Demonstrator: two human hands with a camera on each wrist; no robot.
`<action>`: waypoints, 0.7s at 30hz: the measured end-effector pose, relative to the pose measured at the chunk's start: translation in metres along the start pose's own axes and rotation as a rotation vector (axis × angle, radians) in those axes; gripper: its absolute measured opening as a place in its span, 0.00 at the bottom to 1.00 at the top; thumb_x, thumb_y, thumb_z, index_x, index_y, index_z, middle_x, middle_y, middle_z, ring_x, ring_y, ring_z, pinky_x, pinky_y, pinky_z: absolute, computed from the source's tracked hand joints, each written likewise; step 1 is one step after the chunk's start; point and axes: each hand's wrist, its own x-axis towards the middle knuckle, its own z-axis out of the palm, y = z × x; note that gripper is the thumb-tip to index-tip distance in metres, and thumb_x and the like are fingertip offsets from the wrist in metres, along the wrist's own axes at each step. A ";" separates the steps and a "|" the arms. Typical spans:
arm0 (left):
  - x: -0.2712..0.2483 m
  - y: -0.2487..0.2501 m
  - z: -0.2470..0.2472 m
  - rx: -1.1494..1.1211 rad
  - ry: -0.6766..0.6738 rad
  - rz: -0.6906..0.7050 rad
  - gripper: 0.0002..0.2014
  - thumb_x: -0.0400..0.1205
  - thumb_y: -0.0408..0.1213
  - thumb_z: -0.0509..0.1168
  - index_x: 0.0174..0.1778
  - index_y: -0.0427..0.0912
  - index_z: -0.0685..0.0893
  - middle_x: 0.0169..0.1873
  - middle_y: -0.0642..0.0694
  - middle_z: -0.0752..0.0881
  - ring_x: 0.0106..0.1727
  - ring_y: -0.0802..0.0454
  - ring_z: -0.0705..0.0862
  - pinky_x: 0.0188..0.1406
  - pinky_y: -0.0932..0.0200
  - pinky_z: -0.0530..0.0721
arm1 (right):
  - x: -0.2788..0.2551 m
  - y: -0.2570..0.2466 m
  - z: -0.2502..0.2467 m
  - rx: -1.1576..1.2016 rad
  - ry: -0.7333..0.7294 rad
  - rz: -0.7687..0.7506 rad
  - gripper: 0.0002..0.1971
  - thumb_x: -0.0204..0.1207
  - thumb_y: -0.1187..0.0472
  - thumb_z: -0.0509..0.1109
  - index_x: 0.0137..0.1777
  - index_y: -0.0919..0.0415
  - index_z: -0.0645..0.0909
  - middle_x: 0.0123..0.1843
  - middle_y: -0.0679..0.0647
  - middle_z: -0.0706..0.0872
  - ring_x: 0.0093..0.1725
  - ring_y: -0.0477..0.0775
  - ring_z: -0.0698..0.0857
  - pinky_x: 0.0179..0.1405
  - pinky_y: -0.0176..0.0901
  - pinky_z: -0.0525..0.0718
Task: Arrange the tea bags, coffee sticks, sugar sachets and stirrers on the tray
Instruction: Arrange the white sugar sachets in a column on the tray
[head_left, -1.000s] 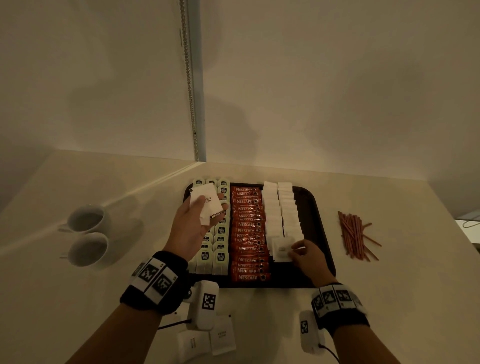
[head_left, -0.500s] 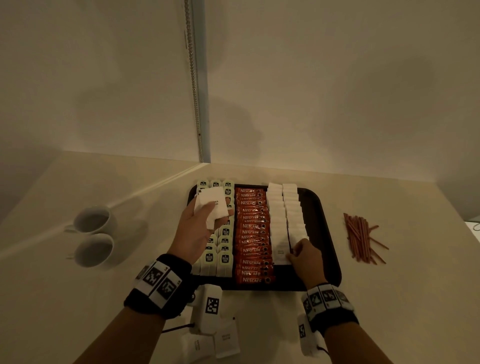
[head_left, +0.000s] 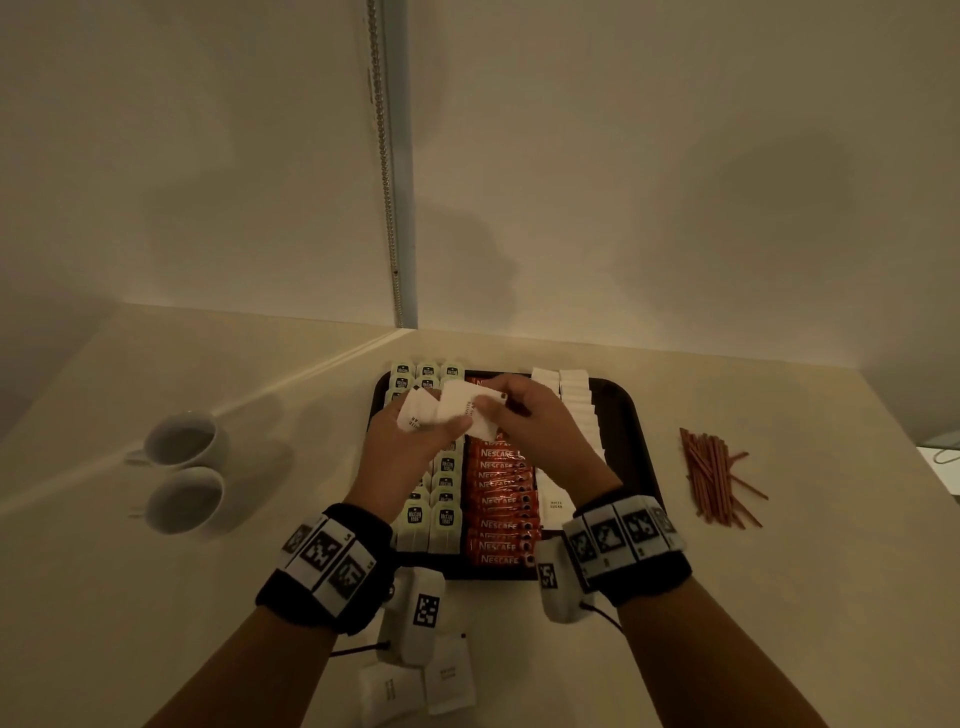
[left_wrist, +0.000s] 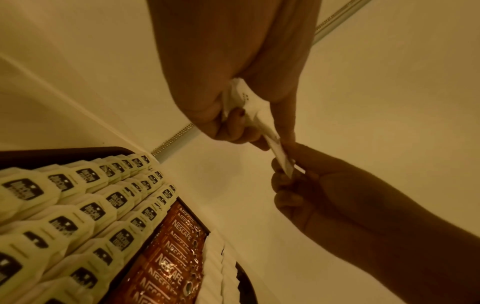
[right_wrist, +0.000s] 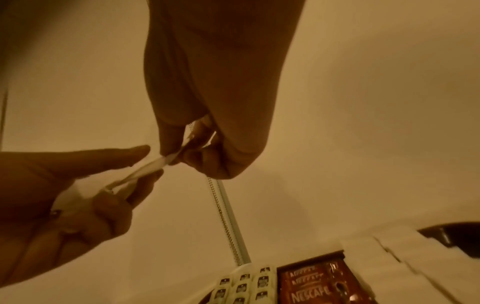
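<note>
**Passing a sugar sachet from hand to hand**

Nearest me, a few spare sachets (head_left: 415, 686) lie on the table (head_left: 156, 597), just short of the tray (head_left: 631, 415). Above the tray I hold a small stack of sugar sachets (head_left: 415, 410) pinched in my left hand (head_left: 400, 447), so my right hand (head_left: 540, 426) can pinch the top sachet (head_left: 467, 410) by its edge and draw one off for the white rows (head_left: 574, 395). Below lie tea bags (head_left: 447, 514) and coffee sticks (head_left: 498, 519), already filed. Off right, the stirrers (head_left: 714, 475) wait on the table; two cups (head_left: 182, 467) sit left. My own wrists hide the rows' near end.
</note>
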 end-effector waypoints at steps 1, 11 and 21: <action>0.000 0.000 -0.001 -0.016 0.012 -0.008 0.11 0.72 0.30 0.76 0.48 0.45 0.86 0.44 0.42 0.90 0.46 0.48 0.88 0.47 0.52 0.87 | -0.003 0.002 0.001 0.097 0.008 0.042 0.09 0.79 0.60 0.68 0.55 0.63 0.80 0.50 0.62 0.86 0.45 0.59 0.85 0.45 0.50 0.84; -0.002 0.004 0.004 -0.030 0.033 0.006 0.04 0.76 0.31 0.72 0.45 0.42 0.88 0.39 0.44 0.90 0.39 0.51 0.89 0.35 0.59 0.86 | -0.027 0.013 0.009 0.480 0.046 0.211 0.13 0.76 0.66 0.70 0.60 0.63 0.79 0.57 0.63 0.86 0.56 0.60 0.87 0.55 0.52 0.87; 0.001 0.004 0.007 -0.255 -0.025 -0.108 0.09 0.85 0.29 0.55 0.52 0.41 0.80 0.42 0.39 0.90 0.37 0.48 0.89 0.31 0.60 0.81 | -0.035 0.022 -0.016 0.417 0.124 0.176 0.04 0.78 0.66 0.66 0.50 0.67 0.79 0.50 0.55 0.86 0.49 0.51 0.89 0.45 0.41 0.88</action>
